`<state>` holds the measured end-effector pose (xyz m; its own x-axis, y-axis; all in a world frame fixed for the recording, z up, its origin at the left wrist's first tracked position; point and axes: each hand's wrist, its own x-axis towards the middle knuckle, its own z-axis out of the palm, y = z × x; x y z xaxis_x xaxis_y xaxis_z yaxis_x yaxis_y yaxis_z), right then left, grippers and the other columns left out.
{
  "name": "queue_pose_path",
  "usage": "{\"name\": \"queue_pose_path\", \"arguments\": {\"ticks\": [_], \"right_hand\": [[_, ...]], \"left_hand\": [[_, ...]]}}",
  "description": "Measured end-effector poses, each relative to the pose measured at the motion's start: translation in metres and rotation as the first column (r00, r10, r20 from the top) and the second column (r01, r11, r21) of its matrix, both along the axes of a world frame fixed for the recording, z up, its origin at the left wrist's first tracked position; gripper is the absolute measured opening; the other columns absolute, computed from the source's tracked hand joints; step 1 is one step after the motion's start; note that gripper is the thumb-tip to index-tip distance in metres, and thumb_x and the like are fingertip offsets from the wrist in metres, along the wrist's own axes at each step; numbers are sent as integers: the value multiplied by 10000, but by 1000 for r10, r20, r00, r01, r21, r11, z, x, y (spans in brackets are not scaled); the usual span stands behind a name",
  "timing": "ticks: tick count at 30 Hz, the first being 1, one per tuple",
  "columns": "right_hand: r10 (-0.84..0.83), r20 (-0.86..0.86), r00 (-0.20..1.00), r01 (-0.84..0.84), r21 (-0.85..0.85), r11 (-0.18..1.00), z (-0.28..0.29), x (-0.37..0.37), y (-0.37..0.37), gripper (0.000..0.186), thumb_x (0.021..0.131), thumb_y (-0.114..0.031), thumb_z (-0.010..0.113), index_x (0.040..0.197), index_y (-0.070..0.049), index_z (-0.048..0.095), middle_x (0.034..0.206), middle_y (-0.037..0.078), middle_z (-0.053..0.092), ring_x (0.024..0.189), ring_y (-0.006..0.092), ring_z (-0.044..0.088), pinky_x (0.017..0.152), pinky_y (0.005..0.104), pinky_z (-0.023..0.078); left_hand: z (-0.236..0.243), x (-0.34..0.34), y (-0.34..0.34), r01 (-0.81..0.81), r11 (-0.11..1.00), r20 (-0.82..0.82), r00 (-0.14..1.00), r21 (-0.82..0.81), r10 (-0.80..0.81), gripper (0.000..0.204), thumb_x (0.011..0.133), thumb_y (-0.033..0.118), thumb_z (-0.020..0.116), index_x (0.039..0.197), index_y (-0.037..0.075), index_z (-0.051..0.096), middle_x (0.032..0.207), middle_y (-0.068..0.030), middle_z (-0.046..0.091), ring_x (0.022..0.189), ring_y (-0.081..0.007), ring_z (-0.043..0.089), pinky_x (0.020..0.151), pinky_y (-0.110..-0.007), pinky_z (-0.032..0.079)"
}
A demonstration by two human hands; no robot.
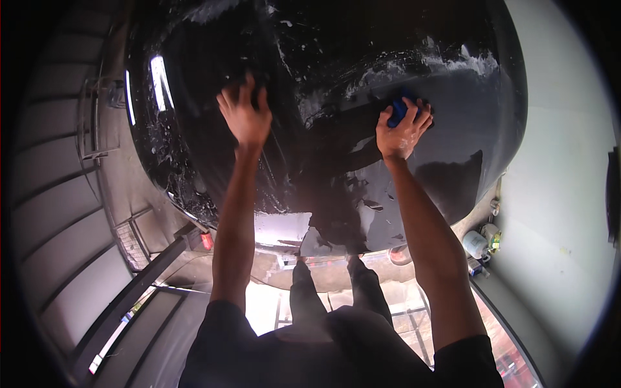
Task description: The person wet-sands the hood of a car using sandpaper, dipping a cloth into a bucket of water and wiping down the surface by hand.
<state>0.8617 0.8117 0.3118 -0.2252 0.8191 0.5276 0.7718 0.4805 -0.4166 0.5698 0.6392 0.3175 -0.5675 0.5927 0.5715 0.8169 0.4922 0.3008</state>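
A large glossy black curved panel [323,39], like part of a vehicle's body, fills the upper middle, streaked with whitish foam and wet patches. My right hand [404,129] grips a blue pad or block [400,111] against its right half, with some white residue on the skin. On the left half, my left hand [246,116] touches the panel with fingers spread and slightly bent; they are a little blurred, and a dark shadow lies at their tips.
At left are grey slatted panels [55,194], a dark metal rail [155,265] and a small red can [207,239]. A pale wall [556,194] runs along the right, with containers [477,243] near its foot. My legs show below the panel's near edge.
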Motion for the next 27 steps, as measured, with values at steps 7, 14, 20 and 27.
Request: {"name": "queue_pose_path", "arguments": {"ticks": [7,14,20,27], "right_hand": [[-18,16,1000,18,0,1000,1,-1,2,489,904,-272,709,1330,-55,606,1420,258,510,1429,535,416,1221,691,327],[-2,13,1000,3,-49,999,1,0,0,491,910,-278,713,1335,-61,599,1444,249,495,1470,515,391,1261,688,281],[-14,32,999,17,-79,997,3,1,-1,506,911,-281,720,1357,-83,588,1460,245,490,1483,514,380,1269,684,267],[2,-9,1000,-3,-70,998,2,1,-1,510,905,-280,728,1354,-84,587,1462,241,491,1486,523,377,1269,687,267]], "left_hand": [[23,33,-9,139,988,31,990,-71,-138,392,940,239,784,1305,103,743,1197,-193,599,1107,-410,577,961,-553,492],[18,-1,38,88,996,-57,994,-15,-88,412,941,231,778,1335,119,738,1227,-195,636,1140,-422,575,985,-554,488],[10,54,-1,43,999,-35,998,-28,-44,431,925,253,795,1334,130,736,1250,-202,598,1180,-432,578,996,-562,493],[-3,-6,52,-50,997,-102,994,-58,44,440,949,268,781,1352,100,725,1246,-209,612,1129,-431,568,1000,-561,480]]}}
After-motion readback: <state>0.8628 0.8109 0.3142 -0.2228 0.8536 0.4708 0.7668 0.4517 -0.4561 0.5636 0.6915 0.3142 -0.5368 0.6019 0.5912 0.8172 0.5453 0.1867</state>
